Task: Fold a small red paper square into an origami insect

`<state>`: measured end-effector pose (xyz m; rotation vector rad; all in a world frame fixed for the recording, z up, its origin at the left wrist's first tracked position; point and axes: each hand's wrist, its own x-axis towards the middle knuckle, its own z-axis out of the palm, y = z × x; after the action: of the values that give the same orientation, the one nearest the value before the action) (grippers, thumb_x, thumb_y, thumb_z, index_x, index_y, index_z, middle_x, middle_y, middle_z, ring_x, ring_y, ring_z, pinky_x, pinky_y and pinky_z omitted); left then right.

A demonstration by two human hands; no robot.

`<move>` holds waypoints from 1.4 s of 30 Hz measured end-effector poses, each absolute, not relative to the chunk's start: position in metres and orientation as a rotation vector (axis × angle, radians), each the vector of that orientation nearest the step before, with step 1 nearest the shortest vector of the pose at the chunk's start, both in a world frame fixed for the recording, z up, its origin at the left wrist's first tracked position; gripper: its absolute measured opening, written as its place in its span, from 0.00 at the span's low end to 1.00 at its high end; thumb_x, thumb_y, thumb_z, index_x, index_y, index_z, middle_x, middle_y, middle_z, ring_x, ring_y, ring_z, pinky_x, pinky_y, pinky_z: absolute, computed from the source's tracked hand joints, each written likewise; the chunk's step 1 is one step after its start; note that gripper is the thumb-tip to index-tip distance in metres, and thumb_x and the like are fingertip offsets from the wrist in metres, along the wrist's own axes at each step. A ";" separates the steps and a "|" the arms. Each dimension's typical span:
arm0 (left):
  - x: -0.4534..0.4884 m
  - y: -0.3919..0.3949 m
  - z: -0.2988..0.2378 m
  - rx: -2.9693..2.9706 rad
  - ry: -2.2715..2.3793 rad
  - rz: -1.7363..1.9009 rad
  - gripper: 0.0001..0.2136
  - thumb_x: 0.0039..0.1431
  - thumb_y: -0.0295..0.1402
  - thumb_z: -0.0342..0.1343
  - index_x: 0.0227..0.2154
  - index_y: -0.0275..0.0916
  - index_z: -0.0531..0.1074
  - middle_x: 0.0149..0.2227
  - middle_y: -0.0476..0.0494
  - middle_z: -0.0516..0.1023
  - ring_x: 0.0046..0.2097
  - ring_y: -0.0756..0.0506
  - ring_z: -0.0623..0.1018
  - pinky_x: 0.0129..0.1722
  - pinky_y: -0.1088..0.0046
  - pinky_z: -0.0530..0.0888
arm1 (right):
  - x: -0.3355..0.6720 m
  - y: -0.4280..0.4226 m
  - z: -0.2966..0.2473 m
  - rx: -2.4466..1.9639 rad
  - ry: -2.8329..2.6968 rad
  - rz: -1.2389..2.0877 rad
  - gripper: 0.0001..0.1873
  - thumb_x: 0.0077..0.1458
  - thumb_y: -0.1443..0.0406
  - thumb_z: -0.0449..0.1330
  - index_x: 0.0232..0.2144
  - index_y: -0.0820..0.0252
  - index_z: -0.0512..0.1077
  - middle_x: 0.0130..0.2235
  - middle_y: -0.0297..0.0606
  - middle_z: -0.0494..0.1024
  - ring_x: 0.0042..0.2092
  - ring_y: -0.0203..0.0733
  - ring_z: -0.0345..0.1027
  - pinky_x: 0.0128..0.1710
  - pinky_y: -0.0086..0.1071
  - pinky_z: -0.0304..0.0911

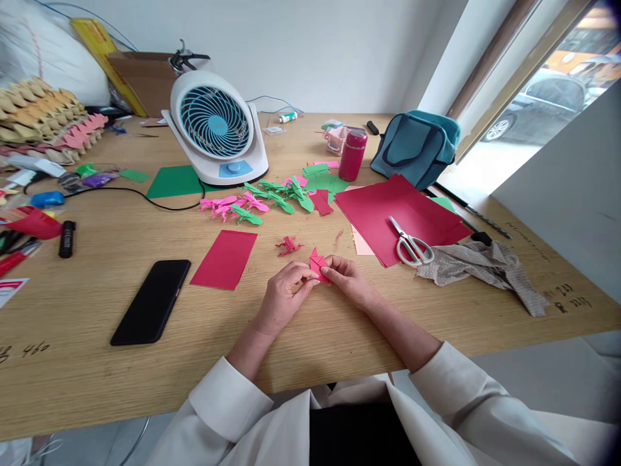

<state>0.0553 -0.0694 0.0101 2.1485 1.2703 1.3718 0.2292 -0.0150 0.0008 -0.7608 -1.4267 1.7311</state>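
Observation:
Both my hands pinch a small, partly folded red paper piece (317, 264) just above the wooden table (97, 382). My left hand (285, 292) grips its near left side with thumb and fingers closed. My right hand (348, 277) holds its right side, fingers curled around it. A finished red folded figure (289, 245) lies just beyond my hands. A flat red paper rectangle (224, 258) lies to the left of it, beside a black phone (151, 300).
A stack of red sheets (383, 207) with scissors (410, 246) on it lies at the right, next to a crumpled cloth (490, 266). Pink and green folded figures (257, 202) lie before a white fan (216, 128). A red bottle (353, 154) and teal bag (417, 145) stand behind.

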 end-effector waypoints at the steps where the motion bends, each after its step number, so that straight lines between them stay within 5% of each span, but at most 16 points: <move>1: 0.055 -0.069 0.010 2.147 1.271 1.375 0.01 0.62 0.28 0.58 0.35 0.40 0.73 0.35 0.48 0.76 0.36 0.50 0.75 0.38 0.75 0.72 | 0.229 -0.015 0.001 -0.765 -1.428 1.727 0.22 0.50 0.48 0.67 0.27 0.59 0.69 0.24 0.29 0.67 0.26 0.32 0.55 0.29 0.28 0.52; 23: 0.055 -0.068 0.012 2.111 1.347 1.401 0.02 0.60 0.26 0.58 0.33 0.40 0.72 0.34 0.47 0.76 0.35 0.50 0.75 0.33 0.76 0.71 | 0.232 -0.013 -0.001 -0.764 -1.493 1.749 0.22 0.49 0.48 0.68 0.27 0.60 0.70 0.25 0.29 0.68 0.28 0.33 0.58 0.30 0.27 0.55; 30: 0.054 -0.069 0.015 2.068 1.373 1.403 0.03 0.60 0.26 0.57 0.32 0.39 0.73 0.34 0.47 0.78 0.35 0.50 0.76 0.34 0.75 0.72 | 0.233 -0.013 0.002 -0.666 -1.455 1.842 0.18 0.48 0.52 0.70 0.30 0.59 0.72 0.31 0.32 0.73 0.34 0.36 0.64 0.38 0.30 0.60; 42: 0.054 -0.068 0.009 1.898 1.513 1.461 0.05 0.61 0.30 0.57 0.29 0.39 0.72 0.29 0.49 0.77 0.30 0.51 0.74 0.33 0.75 0.70 | 0.232 -0.009 -0.004 -0.627 -1.380 1.753 0.18 0.49 0.55 0.70 0.34 0.55 0.66 0.30 0.29 0.69 0.30 0.35 0.61 0.32 0.29 0.59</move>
<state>0.0542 -0.0685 0.0094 1.8979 1.5129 1.4609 0.2319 -0.0093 -0.0036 -0.6266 -1.3799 1.7528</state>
